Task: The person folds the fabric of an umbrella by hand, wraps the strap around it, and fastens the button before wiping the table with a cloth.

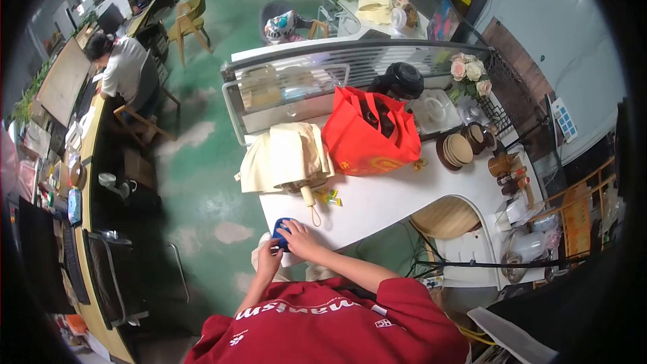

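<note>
A small blue object (284, 227) lies at the near left corner of the white desk (377, 202), partly covered by my hands. My right hand (298, 238) rests over its top and right side, and my left hand (269, 255) touches its lower left side. What exactly the blue object is I cannot make out. Just beyond my hands lies a cream folded umbrella (283, 158) with a wooden handle (308, 196) and a loop. Small yellow and green packets (330, 197) sit beside the handle. To the right of the umbrella stands a red bag (371, 138) with dark things inside.
A glass divider (296, 84) edges the desk's far side. Wooden dishes (457, 151), flowers (470, 71) and jars stand at the right. A round woven tray (445, 218) is below the desk's curved edge. A person (125, 71) sits at another desk on the left.
</note>
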Motion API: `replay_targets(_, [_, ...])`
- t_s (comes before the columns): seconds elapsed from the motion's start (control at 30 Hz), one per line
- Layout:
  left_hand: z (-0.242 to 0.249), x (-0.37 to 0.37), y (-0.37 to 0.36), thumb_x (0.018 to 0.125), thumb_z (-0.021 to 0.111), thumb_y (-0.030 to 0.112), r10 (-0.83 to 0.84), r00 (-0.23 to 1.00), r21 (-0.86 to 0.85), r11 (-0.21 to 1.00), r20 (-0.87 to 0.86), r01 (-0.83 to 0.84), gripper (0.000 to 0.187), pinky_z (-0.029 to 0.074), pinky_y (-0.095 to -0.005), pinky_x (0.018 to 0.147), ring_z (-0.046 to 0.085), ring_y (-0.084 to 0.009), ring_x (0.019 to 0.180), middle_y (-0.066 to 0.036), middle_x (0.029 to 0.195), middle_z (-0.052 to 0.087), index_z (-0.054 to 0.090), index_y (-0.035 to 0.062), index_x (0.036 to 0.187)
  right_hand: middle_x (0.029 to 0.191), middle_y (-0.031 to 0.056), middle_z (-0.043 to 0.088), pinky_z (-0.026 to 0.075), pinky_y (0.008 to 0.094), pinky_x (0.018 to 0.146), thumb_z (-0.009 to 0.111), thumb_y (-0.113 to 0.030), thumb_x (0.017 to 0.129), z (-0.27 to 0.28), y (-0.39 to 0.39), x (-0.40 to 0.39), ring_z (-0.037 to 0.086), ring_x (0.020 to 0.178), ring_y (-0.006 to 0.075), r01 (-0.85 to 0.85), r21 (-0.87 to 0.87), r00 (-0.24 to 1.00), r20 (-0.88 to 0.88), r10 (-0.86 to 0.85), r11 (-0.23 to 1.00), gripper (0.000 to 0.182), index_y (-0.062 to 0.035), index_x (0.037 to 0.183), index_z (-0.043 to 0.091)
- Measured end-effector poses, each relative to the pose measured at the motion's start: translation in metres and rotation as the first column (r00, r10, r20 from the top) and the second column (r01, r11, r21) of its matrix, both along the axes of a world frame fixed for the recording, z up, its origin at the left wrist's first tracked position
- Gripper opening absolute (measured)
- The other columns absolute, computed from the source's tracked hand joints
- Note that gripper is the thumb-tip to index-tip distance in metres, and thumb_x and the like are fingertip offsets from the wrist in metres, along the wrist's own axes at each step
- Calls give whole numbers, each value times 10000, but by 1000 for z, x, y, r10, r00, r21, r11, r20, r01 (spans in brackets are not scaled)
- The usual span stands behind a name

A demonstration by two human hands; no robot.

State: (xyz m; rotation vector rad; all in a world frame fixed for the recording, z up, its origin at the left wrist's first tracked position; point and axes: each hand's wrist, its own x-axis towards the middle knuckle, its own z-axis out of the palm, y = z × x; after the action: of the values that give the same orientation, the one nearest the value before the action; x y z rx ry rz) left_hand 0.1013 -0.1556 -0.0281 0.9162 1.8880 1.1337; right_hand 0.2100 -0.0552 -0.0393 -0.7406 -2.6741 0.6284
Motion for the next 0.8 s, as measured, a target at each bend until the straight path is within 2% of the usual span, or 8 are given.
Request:
replay_targets(0.07, [-3, -12, 8, 753, 621, 11, -8, 999, -15, 1000, 32, 8, 302, 505, -273, 668, 620, -190, 774, -140, 947, 610, 541, -24, 1042, 1142, 110, 485, 362, 417, 904, 594, -67, 654, -2, 9, -9, 432, 1098, 300, 37, -31, 999, -20, -38, 999, 372, -106, 1021, 551])
replay_targets(0.13, [-11, -28, 20, 753, 646, 42, -21, 996, 12, 1000, 85, 20, 258, 495, -264, 640, 612, -168, 728, -111, 872, 629, 563, -19, 990, 1067, 93, 532, 362, 422, 886, 612, -87, 651, -6, 17, -15, 457, 1060, 293, 8, -216, 984, 174, 30, 976, 325, -111, 974, 583])
replay_targets(0.2, [-5, -45, 38, 755, 649, 50, -82, 992, -56, 995, 95, 88, 245, 492, -260, 628, 608, -158, 719, -104, 835, 631, 574, -9, 980, 950, 84, 577, 396, 405, 833, 631, -132, 667, 10, 28, -19, 515, 961, 283, 87, -193, 991, 120, -64, 977, 256, -104, 921, 608])
replay_targets(0.37, [15, -93, 96, 767, 641, 70, -277, 952, 115, 958, 127, 263, 202, 479, -252, 610, 592, -128, 671, -67, 799, 632, 601, 8, 955, 860, 98, 599, 451, 358, 743, 631, -247, 746, 51, 48, -30, 571, 817, 270, 246, -323, 966, 4, -259, 914, 223, -49, 850, 634])
replay_targets(0.53, [78, -128, 140, 779, 636, 99, -562, 817, 279, 811, 128, 514, 211, 463, -256, 681, 577, -131, 726, -62, 831, 631, 597, 0, 962, 935, 106, 603, 444, 344, 774, 590, -216, 793, 105, 62, -50, 567, 870, 268, 381, -272, 911, -52, -409, 884, 223, -17, 886, 630])
replay_targets(0.6, [103, -140, 152, 770, 645, 96, -602, 785, 324, 779, 149, 536, 217, 446, -263, 728, 569, -150, 762, -73, 844, 620, 593, -4, 956, 919, 101, 598, 435, 344, 761, 589, -196, 792, 141, 70, -59, 557, 866, 274, 365, -252, 881, -218, -420, 896, 215, -6, 887, 620])
replay_targets(0.7, [134, -158, 165, 746, 657, 60, -636, 752, 516, 591, -174, 620, 200, 433, -261, 709, 562, -172, 755, -87, 829, 593, 590, -10, 921, 935, 98, 599, 432, 345, 765, 605, -142, 778, 199, 78, -76, 557, 873, 271, 410, -190, 849, -277, -449, 892, 183, 10, 879, 615])
replay_targets(0.8, [137, -182, 167, 748, 644, 31, -711, 703, 420, 639, 3, 645, 161, 432, -256, 694, 560, -168, 744, -82, 830, 596, 598, -9, 897, 981, 103, 605, 427, 346, 803, 608, -113, 770, 238, 85, -85, 567, 904, 269, 453, -9, 856, -275, -438, 891, 198, 19, 917, 613])
